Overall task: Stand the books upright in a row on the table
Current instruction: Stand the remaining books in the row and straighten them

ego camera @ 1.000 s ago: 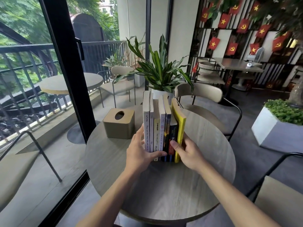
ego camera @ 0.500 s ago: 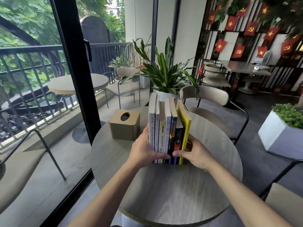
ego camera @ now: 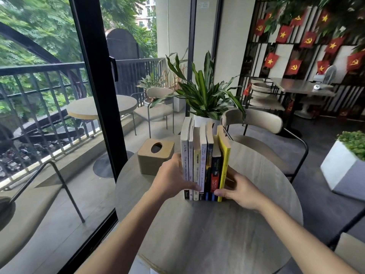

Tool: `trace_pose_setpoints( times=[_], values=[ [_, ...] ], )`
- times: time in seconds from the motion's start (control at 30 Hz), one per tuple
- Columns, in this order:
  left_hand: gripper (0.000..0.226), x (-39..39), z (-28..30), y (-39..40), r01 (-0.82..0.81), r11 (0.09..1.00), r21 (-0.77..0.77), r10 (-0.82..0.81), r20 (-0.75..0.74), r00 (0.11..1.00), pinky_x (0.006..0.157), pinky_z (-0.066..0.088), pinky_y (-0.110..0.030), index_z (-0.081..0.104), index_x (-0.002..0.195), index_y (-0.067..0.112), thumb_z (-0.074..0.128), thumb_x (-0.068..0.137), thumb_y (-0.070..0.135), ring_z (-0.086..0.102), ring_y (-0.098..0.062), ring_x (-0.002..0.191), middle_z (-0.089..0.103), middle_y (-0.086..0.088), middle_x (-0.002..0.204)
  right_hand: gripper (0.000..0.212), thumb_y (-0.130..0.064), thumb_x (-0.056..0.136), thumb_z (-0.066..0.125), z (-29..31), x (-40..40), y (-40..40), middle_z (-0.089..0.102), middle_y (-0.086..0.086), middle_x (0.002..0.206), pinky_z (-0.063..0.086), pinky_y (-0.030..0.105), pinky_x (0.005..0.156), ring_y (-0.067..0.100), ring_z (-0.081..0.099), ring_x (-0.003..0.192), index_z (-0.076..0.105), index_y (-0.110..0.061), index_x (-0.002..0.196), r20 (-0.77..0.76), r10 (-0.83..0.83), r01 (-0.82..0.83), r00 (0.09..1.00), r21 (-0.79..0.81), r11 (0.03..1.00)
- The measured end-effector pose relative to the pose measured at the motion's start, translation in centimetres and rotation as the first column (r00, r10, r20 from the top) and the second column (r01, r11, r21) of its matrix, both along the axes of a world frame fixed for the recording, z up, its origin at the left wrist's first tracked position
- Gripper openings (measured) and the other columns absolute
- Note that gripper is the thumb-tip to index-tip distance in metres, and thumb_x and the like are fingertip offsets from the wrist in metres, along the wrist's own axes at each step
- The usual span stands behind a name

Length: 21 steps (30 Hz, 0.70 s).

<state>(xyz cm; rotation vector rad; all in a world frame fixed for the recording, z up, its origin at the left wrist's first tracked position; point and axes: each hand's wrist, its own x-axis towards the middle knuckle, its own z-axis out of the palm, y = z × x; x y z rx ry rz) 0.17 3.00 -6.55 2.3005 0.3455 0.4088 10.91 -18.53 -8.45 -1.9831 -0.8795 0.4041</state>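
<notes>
Round cafe table by a big glass door is the setting, with the books standing spine-out in a tight row near its middle, a tissue box at their 10 o'clock and a potted plant at 12. Left hand is flat against the white book on one end, and right hand against the yellow one on the other, both spread wide and squeezing inward, not wrapped around anything. Pretty sure that's just so the row stays upright, since there's nothing else propping it and that yellow one leans a bit.
</notes>
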Motion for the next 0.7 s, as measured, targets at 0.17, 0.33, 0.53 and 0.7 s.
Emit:
trace_pose_setpoints(
  times=[0.17, 0.33, 0.53, 0.7],
  values=[
    [0.094, 0.1, 1.8, 0.4, 0.037, 0.957, 0.287, -0.013, -0.084, 0.996, 0.095, 0.048, -0.033, 0.052, 0.127, 0.024, 0.091, 0.049, 0.057, 0.051, -0.015, 0.113, 0.061, 0.008, 0.119, 0.098, -0.055, 0.063, 0.082, -0.2, 0.4, -0.3, 0.052, -0.012, 0.142, 0.039, 0.047, 0.111, 0.009, 0.046, 0.133, 0.036, -0.033, 0.147, -0.017, 0.012, -0.012, 1.0, -0.003, 1.0],
    [0.134, 0.6, 1.2, 1.6, -0.054, 0.847, 0.529, 0.121, -0.093, 0.988, 0.119, 0.003, -0.055, 0.025, 0.152, 0.039, 0.064, 0.037, 0.094, -0.004, -0.028, 0.145, 0.006, 0.002, 0.16, 0.091, -0.044, 0.068, 0.08, -0.2, 0.5, 0.2, 0.052, -0.011, 0.142, 0.034, 0.038, 0.114, 0.009, 0.045, 0.134, 0.038, -0.027, 0.147, 0.019, -0.01, 0.01, 1.0, 0.017, 1.0],
    [0.142, 2.1, 1.6, 3.1, 0.063, 0.855, 0.515, 0.064, -0.224, 0.973, 0.116, -0.006, -0.064, 0.018, 0.154, 0.041, 0.062, 0.031, 0.096, -0.015, -0.031, 0.148, -0.004, 0.003, 0.163, 0.089, -0.038, 0.072, 0.08, -0.5, 0.8, 0.6, 0.05, -0.01, 0.144, 0.033, 0.036, 0.114, 0.009, 0.043, 0.135, 0.035, -0.027, 0.149, 0.024, -0.005, 0.004, 1.0, 0.024, 1.0],
    [0.134, 2.9, 2.1, 4.1, 0.086, 0.853, 0.516, 0.054, -0.25, 0.967, 0.115, -0.005, -0.059, 0.023, 0.153, 0.043, 0.07, 0.036, 0.09, -0.006, -0.031, 0.147, 0.004, 0.001, 0.161, 0.084, -0.025, 0.079, 0.079, -0.6, 1.0, 1.6, 0.051, -0.011, 0.142, 0.034, 0.033, 0.112, 0.01, 0.044, 0.134, 0.034, -0.025, 0.149, -0.002, -0.027, 0.027, 1.0, 0.039, 0.999]
  ],
)
